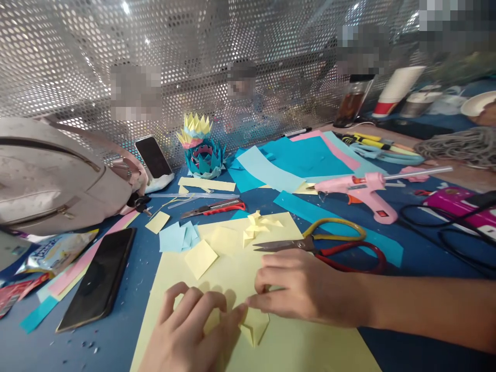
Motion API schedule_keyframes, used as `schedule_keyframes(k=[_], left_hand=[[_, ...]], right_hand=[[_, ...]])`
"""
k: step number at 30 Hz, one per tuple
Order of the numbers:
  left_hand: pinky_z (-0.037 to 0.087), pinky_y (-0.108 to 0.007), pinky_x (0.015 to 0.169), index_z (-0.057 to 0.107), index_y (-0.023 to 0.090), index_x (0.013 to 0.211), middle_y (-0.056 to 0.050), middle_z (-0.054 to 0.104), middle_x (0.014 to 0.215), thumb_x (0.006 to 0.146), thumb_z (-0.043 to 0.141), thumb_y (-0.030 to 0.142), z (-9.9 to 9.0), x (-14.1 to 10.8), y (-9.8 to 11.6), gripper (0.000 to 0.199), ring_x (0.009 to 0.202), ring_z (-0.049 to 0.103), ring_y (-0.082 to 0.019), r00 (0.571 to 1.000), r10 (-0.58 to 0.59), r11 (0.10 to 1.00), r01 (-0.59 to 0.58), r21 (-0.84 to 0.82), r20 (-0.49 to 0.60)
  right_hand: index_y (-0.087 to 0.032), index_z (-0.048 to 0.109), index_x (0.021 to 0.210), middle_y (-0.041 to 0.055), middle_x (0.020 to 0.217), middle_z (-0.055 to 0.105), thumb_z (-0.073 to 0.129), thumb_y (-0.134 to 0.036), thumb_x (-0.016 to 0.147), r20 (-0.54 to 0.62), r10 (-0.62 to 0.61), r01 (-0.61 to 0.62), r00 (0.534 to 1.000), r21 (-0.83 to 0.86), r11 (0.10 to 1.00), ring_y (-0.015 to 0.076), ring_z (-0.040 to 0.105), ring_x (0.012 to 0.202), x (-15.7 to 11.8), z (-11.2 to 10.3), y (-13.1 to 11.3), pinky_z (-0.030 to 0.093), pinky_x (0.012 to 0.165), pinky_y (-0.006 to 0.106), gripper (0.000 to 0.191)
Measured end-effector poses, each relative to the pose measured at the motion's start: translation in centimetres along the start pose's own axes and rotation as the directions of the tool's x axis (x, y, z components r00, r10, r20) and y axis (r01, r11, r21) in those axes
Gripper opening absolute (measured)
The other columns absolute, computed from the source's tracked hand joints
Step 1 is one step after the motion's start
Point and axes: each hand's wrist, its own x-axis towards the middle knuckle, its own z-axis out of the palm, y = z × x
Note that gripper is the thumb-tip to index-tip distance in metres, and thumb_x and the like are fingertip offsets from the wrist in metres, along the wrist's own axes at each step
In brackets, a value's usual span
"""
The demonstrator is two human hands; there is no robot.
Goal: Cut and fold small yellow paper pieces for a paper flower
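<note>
A small folded yellow paper piece (256, 326) lies on a large pale yellow sheet (310, 341). My left hand (194, 325) is bent over the sheet, its thumb and fingertips at the piece's upper left edge. My right hand (302, 289) presses on the top of the same piece with curled fingers. Above the hands are a loose yellow square (201, 258), light blue squares (178, 236) and several folded yellow pieces (258, 225). Scissors with yellow and red handles (306, 243) lie partly closed just beyond my right hand.
A red cutter (220, 207) and blue strips lie farther back. A pink glue gun (364, 191) is at the right, a black phone (98, 279) and bag (58, 175) at the left. A layered paper flower (203, 155) stands by the perforated metal screen.
</note>
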Motion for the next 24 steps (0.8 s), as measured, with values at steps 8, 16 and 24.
schedule_keyframes(k=[8,16,24], left_hand=[[0.037,-0.037,0.086,0.071,0.029,0.111,-0.001,0.075,0.099,0.107,0.039,0.020,0.4,0.0,0.0,0.034,0.080,0.063,-0.017,1.000,0.020,0.998,-0.018,0.063,-0.020],[0.035,-0.039,0.090,0.070,0.030,0.119,-0.003,0.071,0.105,0.102,0.045,0.019,0.2,-0.3,-0.7,0.032,0.085,0.060,-0.020,0.999,-0.011,0.997,0.015,-0.080,0.051],[0.035,-0.043,0.088,0.067,0.028,0.120,-0.007,0.067,0.103,0.092,0.041,0.011,-0.3,-0.2,-1.3,0.042,0.086,0.057,-0.023,0.993,0.025,0.994,-0.012,-0.111,0.119]], right_hand=[[-0.021,0.071,0.101,-0.0006,0.087,0.066,0.062,-0.027,0.100,0.066,0.067,-0.073,0.996,0.096,0.993,0.0132,0.053,0.074,-0.5,0.1,0.1,0.038,0.061,0.030,0.011],[-0.021,0.070,0.107,-0.0004,0.087,0.064,0.057,-0.027,0.103,0.056,0.070,-0.077,0.996,0.129,0.989,0.0131,0.052,0.072,-0.4,0.2,0.1,0.036,0.059,0.029,0.015],[-0.014,0.070,0.099,0.0013,0.080,0.063,0.046,-0.016,0.107,0.079,-0.067,0.070,0.995,-0.048,0.996,0.0144,0.050,0.070,0.3,-0.4,-0.4,0.037,0.060,0.030,0.025]])
